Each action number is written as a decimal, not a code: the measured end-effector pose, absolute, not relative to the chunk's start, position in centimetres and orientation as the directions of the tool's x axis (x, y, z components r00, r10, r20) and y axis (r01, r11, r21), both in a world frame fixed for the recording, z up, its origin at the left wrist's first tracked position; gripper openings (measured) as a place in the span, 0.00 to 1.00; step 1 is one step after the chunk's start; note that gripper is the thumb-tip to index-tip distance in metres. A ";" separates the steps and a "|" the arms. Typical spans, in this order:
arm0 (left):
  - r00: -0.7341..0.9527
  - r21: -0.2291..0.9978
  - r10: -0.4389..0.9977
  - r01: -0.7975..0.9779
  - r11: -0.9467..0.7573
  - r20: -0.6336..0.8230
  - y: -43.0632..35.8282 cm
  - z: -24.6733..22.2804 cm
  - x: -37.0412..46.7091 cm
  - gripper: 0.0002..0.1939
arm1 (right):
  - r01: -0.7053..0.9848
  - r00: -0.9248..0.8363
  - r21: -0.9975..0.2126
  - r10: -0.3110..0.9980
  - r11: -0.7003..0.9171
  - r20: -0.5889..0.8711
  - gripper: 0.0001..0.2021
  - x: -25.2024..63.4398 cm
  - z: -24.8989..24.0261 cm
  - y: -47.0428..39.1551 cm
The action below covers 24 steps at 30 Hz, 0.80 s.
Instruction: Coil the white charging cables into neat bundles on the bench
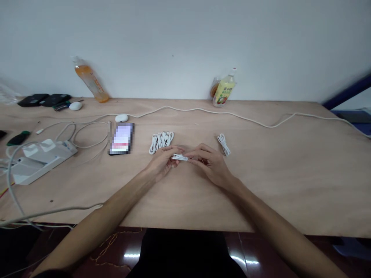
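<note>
Between my two hands, just above the table, is a folded white cable. My left hand grips its left end between thumb and fingers. The fingertips of my right hand pinch its right end. Right behind my left hand lies a row of several bundled white cables, partly covered by that hand. Another coiled white cable rests on the table, a little beyond and to the right of my right hand.
On the wooden table, a phone and a white case lie to the left. Farther left is a white power strip with plugs. An orange bottle and a yellow bottle lean by the wall. A long cord crosses behind.
</note>
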<state>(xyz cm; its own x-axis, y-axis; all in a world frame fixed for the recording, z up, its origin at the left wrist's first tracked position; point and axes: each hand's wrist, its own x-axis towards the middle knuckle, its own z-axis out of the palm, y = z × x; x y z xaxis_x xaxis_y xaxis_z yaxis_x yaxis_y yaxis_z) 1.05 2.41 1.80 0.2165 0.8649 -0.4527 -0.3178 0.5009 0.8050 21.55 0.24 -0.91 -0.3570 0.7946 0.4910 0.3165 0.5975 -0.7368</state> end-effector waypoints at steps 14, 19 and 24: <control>0.263 0.803 0.867 -0.335 0.493 -0.423 2.6 1.4 0.9 0.05 | 0.333 -0.358 -0.693 0.766 0.639 0.534 0.09 21.3 -1.1 0.0; 0.251 0.813 0.877 -0.335 0.476 -0.409 2.5 1.4 0.8 0.03 | 0.352 -0.355 -0.684 0.767 0.639 0.534 0.10 21.3 -1.2 0.1; 0.247 0.812 0.875 -0.332 0.479 -0.415 2.5 1.5 1.0 0.04 | 0.347 -0.354 -0.676 0.758 0.650 0.548 0.09 21.3 -1.3 0.1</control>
